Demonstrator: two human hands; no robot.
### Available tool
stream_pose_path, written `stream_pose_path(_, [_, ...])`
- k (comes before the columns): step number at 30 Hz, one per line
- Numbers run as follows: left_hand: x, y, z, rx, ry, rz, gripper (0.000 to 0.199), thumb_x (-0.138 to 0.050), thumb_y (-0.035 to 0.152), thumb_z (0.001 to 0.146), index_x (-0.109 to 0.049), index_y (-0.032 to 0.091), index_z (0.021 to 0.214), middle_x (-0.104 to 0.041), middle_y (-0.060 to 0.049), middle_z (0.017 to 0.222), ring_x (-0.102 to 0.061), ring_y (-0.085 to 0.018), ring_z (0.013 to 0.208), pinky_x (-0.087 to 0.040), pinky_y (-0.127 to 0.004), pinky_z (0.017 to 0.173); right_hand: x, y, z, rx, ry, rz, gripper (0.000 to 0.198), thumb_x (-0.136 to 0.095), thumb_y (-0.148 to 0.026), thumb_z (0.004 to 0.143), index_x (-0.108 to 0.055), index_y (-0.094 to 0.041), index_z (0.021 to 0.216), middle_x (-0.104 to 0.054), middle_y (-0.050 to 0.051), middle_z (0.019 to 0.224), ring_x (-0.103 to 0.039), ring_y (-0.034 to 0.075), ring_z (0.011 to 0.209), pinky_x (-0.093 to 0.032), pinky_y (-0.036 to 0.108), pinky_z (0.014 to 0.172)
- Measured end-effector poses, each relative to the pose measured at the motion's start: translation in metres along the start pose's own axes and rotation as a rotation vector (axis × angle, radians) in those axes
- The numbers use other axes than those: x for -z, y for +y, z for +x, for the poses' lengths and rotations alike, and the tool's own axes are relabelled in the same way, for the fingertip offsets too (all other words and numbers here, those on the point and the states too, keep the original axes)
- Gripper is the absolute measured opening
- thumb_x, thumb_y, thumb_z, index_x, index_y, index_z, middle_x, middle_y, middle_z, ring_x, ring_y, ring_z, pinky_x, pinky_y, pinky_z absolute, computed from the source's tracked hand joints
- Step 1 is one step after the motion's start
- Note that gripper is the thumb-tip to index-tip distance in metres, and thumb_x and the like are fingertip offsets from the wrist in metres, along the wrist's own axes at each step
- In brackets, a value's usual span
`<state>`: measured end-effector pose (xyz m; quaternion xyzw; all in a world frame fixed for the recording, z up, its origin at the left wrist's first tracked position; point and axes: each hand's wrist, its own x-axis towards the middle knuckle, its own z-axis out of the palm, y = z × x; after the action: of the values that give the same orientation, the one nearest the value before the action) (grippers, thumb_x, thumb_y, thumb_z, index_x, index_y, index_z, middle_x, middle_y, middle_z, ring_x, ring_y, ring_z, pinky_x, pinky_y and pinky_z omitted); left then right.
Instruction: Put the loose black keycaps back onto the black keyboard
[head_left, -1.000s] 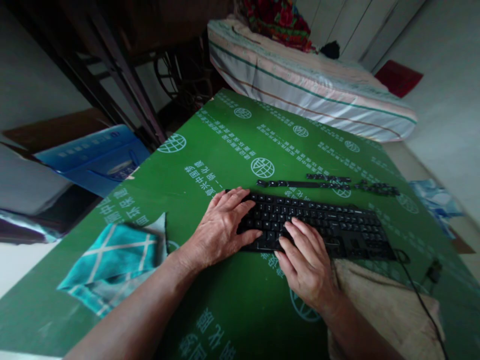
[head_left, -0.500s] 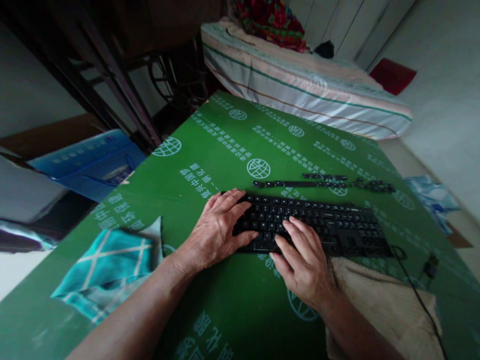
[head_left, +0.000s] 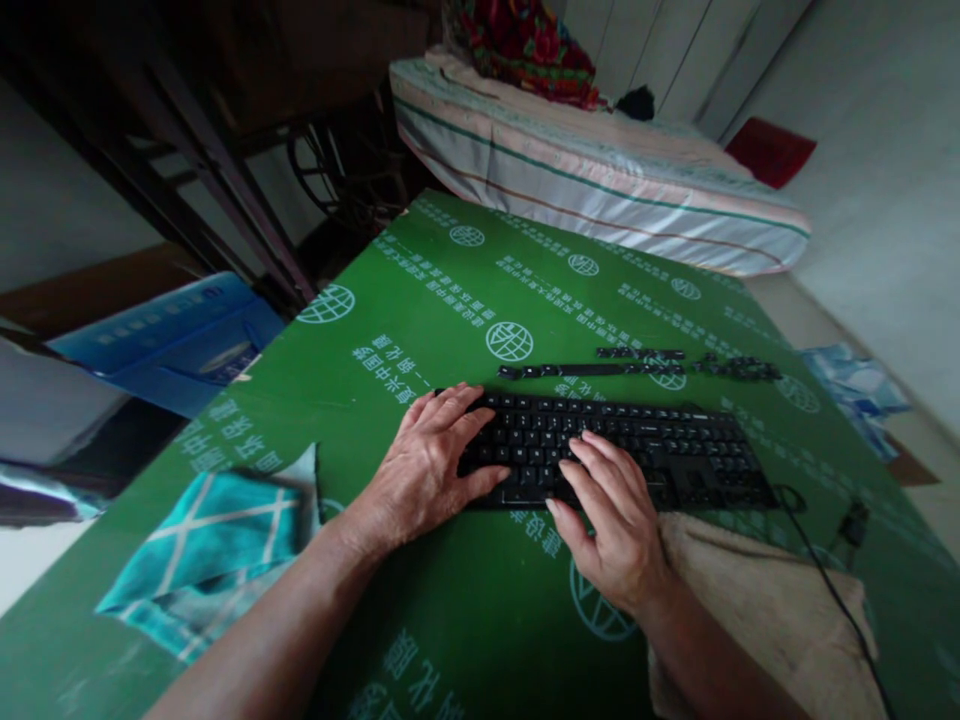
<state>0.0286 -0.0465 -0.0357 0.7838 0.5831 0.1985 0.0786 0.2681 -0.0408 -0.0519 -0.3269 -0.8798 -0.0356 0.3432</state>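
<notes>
A black keyboard point(head_left: 622, 450) lies on the green printed table point(head_left: 420, 300). At its left end my left hand point(head_left: 431, 460) is braced, fingers reaching to the back edge and thumb over the front keys, gripping that end. My right hand point(head_left: 615, 515) is open, with bent fingertips on or just over the middle keys and the thumb near the front edge. Some keys at the front right of the keyboard look to be gone. Behind it, loose black keycaps point(head_left: 739, 367) and a long space bar point(head_left: 592, 370) lie in rough rows.
A teal checked cloth point(head_left: 217, 530) lies at the left and a beige cloth point(head_left: 757, 610) at the right front. The keyboard cable point(head_left: 832, 595) runs over the beige cloth. Beyond the table stands a bed point(head_left: 600, 190); a blue box point(head_left: 180, 340) is at the left.
The view has shifted slightly. My right hand's fingertips have moved a little over the keys, and its thumb has moved slightly. My left hand stays on the keyboard's left end.
</notes>
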Motion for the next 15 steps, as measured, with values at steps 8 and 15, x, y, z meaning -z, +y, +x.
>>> stream_pose_path(8, [-0.002, -0.003, 0.001, -0.030, 0.025, 0.019, 0.060, -0.057, 0.056, 0.083, -0.055, 0.013, 0.126, -0.046, -0.019, 0.141, -0.038, -0.034, 0.133, -0.029, -0.057, 0.109, 0.006, 0.009, 0.008, -0.142, 0.120, 0.171, 0.026, -0.056, -0.017, 0.088, -0.061, -0.016, 0.114, -0.065, 0.014, 0.113, -0.059, 0.028, 0.113, -0.052, 0.051, 0.093])
stream_pose_path(15, [-0.001, -0.001, 0.001, -0.023, 0.062, 0.001, 0.056, -0.058, 0.053, 0.083, -0.059, 0.012, 0.122, -0.050, -0.019, 0.138, -0.043, -0.036, 0.130, -0.032, -0.058, 0.107, 0.117, 0.016, -0.009, 0.030, -0.175, 0.317, 0.035, -0.064, -0.031, 0.083, -0.064, -0.029, 0.118, -0.068, 0.006, 0.115, -0.062, 0.029, 0.110, -0.060, 0.042, 0.086])
